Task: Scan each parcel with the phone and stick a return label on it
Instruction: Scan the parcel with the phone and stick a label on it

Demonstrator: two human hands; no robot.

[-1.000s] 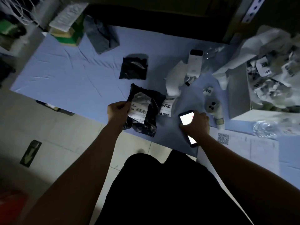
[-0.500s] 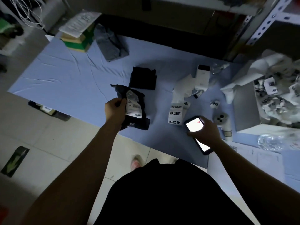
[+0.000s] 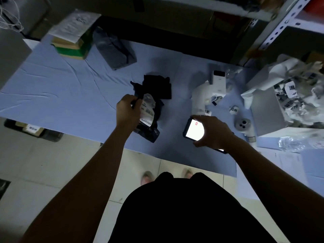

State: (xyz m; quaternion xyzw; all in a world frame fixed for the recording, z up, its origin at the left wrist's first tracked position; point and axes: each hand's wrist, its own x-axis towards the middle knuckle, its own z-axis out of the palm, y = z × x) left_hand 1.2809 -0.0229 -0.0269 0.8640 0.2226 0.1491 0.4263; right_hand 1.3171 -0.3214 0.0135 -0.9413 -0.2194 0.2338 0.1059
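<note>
Left hand (image 3: 128, 113): fingers curled round the left edge of the parcel (image 3: 149, 132), holding it clear of the desk (image 3: 52, 88) with its barcode slip (image 3: 147, 114) facing up. A second ago I had this parcel lying near the front edge, close beside the label strip (image 3: 198, 102). It now hangs further left, over the middle of the desk and just in front of a second parcel (image 3: 158, 86).

Right hand (image 3: 215, 134): wrapped round the phone (image 3: 193, 129), screen lit and turned up towards me. A second ago that hand lay over the phone low at the front edge. It now carries the phone above the desk, well apart from the parcel.

Reading: both things are in hand, so I judge the scan to be the step under way. The phone is not yet held over the slip. I see no return label on the parcel. The strip trails from the printer (image 3: 218, 81) towards the phone.
</note>
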